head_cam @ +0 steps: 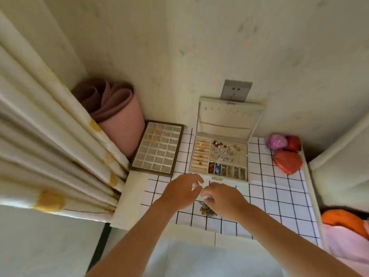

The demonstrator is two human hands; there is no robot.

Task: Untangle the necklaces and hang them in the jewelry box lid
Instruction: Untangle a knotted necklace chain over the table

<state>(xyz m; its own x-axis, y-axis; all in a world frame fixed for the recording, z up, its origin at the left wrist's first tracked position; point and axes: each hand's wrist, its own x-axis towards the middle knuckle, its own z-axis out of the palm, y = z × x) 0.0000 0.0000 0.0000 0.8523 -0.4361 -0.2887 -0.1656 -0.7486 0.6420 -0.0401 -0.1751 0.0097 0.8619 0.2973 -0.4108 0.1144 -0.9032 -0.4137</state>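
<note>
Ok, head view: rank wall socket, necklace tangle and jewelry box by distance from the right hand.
1. necklace tangle, at the fingers of the right hand.
2. jewelry box, just ahead.
3. wall socket, on the wall behind the box.

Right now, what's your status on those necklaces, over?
Left hand and right hand, fingers pinching the necklaces, tangled on the checked cloth. Jewelry box lid open, hooks bare. Nothing blocks it.

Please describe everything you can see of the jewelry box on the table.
The jewelry box is cream and stands open on the checked cloth. Its lid is upright against the wall, with a row of hooks, seemingly bare, above a pocket. Inside are ring rolls at left, loose small jewelry beside them, and a front row of small compartments. A clasp sits on the front.
</note>
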